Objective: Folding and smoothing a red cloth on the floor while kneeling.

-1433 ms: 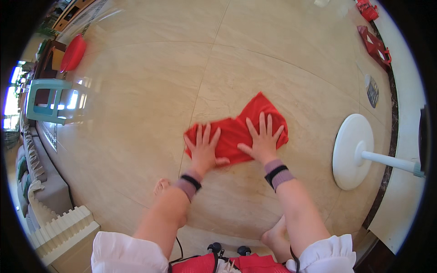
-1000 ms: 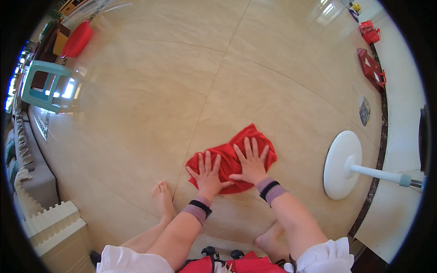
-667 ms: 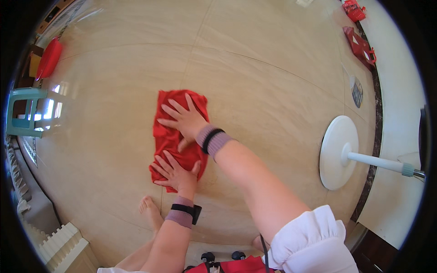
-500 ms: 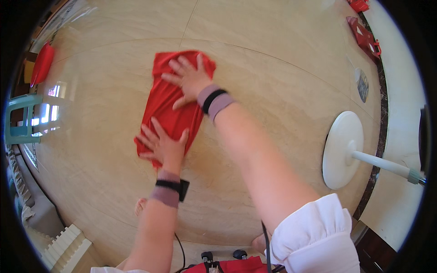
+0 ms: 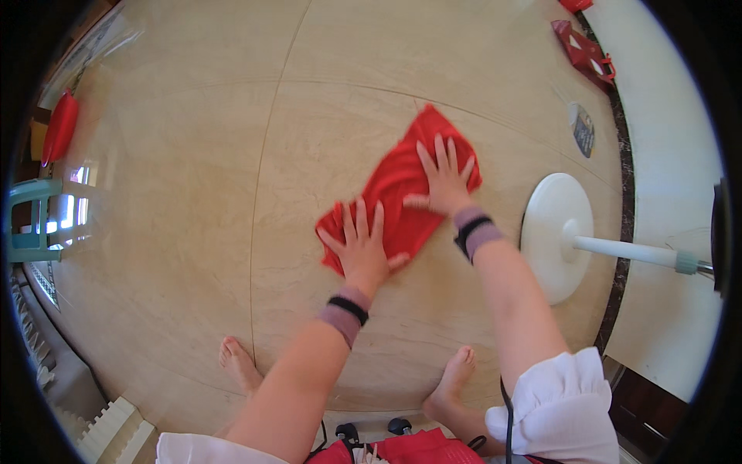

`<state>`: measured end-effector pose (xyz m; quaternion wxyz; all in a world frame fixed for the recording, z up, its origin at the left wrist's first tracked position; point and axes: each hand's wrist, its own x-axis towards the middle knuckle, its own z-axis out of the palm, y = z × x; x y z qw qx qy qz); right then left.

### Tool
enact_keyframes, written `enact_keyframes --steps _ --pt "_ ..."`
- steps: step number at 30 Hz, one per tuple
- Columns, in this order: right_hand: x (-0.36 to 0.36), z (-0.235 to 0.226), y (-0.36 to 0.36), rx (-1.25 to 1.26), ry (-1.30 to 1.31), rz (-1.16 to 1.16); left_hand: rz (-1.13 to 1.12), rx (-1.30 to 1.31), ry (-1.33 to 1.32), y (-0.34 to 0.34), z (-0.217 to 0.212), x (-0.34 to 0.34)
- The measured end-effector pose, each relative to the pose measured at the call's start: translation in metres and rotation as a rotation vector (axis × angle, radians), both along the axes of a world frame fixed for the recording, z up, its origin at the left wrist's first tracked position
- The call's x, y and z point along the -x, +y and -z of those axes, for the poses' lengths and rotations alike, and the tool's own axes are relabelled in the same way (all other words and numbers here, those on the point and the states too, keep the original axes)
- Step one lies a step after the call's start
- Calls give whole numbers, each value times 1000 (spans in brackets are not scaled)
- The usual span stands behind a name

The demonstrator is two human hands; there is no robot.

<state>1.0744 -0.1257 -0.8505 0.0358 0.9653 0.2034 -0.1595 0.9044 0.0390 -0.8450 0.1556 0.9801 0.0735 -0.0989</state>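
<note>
A red cloth (image 5: 394,179) lies spread and wrinkled on the beige tiled floor (image 5: 178,224), slanting from near left to far right. On its near left end my left hand (image 5: 362,247) rests flat, fingers spread. My right hand (image 5: 447,182) presses on the far right end, its fingers likewise stretched apart. Neither hand grips the cloth. Parts of it under both palms are hidden. Each wrist wears a mauve band with a black strap.
To the right, a white round stand base (image 5: 558,236) with a pole stands near the wall. A dark red bag (image 5: 583,56) lies at the far right. At left are a pale green stool (image 5: 35,220) and a red basin (image 5: 60,127). My bare feet (image 5: 452,383) are on the floor nearby.
Both hands and the cloth beneath them have slid to the right across the floor. The cloth now slants more sideways. Both feet show more fully.
</note>
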Motion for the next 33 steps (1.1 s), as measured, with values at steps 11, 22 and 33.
enact_keyframes --steps 11,22,33 --pt "193 -11 -28 -21 176 112 272 72 79 13 5 136" --pt "20 -13 153 -251 55 -450 -216 -79 138 87 -8 30" --pt "-147 -7 77 -40 3 -75 -212 -151 15 58 6 -127"
